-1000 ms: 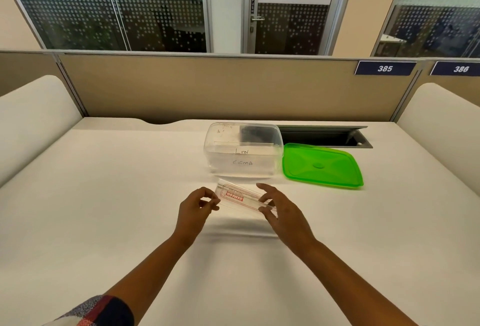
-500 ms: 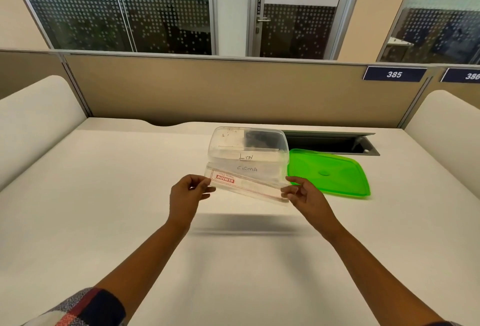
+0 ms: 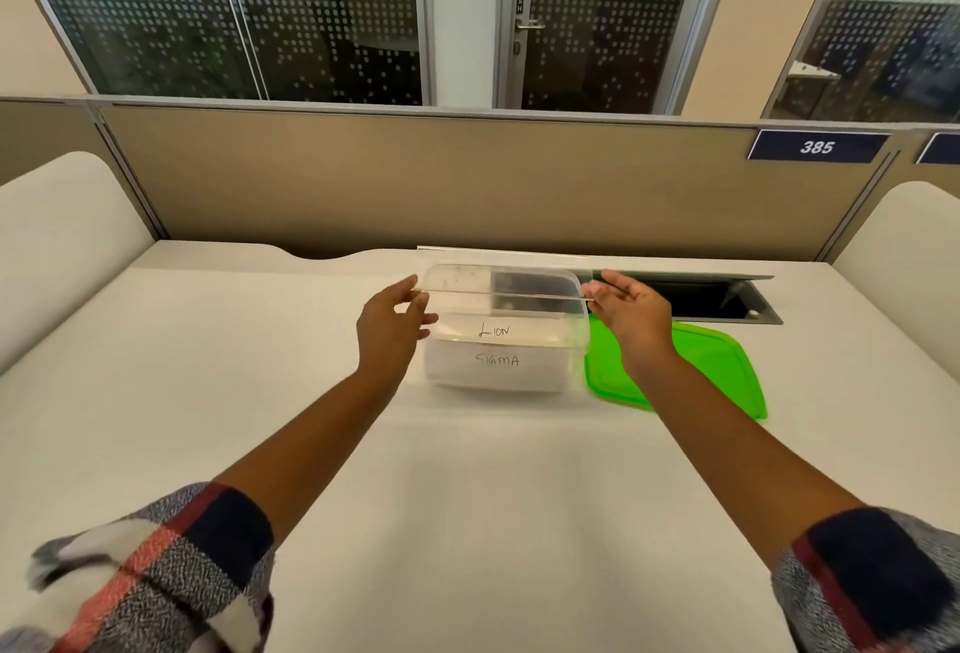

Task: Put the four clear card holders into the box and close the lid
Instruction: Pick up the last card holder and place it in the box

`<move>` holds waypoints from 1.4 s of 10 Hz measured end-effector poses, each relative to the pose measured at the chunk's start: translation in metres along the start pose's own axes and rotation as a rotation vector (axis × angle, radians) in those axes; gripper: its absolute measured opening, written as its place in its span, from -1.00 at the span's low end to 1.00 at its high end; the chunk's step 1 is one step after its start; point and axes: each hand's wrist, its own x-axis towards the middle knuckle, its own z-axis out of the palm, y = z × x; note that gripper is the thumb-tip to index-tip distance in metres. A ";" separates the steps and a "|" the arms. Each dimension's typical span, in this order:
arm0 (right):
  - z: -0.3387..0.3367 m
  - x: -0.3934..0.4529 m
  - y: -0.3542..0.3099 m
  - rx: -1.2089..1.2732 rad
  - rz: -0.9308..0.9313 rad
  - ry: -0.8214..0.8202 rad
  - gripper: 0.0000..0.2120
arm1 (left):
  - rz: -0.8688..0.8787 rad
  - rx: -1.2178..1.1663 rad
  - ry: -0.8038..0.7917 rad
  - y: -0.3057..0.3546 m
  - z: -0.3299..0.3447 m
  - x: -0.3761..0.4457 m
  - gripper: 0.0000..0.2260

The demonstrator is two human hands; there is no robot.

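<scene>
A clear plastic box (image 3: pixel 501 358) with handwriting on its front wall stands open at the middle of the desk. Over its open top I hold a clear card holder (image 3: pixel 498 270) nearly flat and edge-on, its near edge a thin line across the box mouth. My left hand (image 3: pixel 394 327) pinches the holder's left end beside the box's left wall. My right hand (image 3: pixel 628 312) pinches its right end at the box's right corner. The green lid (image 3: pixel 701 366) lies flat on the desk just right of the box. No other card holders can be made out.
A dark recessed cable tray (image 3: pixel 711 296) with a raised flap sits behind the lid. A tan partition (image 3: pixel 467 184) closes off the back of the desk, and white padded dividers (image 3: pixel 57 241) stand at both sides.
Both hands carried the card holder forward and up from the desk in front of the box to above its open top, and tilted it from facing me to nearly flat.
</scene>
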 end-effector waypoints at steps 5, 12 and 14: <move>0.024 0.055 0.039 -0.606 -0.070 0.122 -0.67 | -0.354 0.153 -0.147 -0.015 0.045 0.081 -0.70; 0.053 0.074 0.054 -1.320 -0.134 -0.303 -0.40 | -0.373 0.554 -0.282 -0.039 0.082 0.090 -0.71; 0.055 0.076 0.054 -1.202 -0.088 -0.357 -0.41 | -0.319 0.587 -0.264 -0.029 0.085 0.090 -0.70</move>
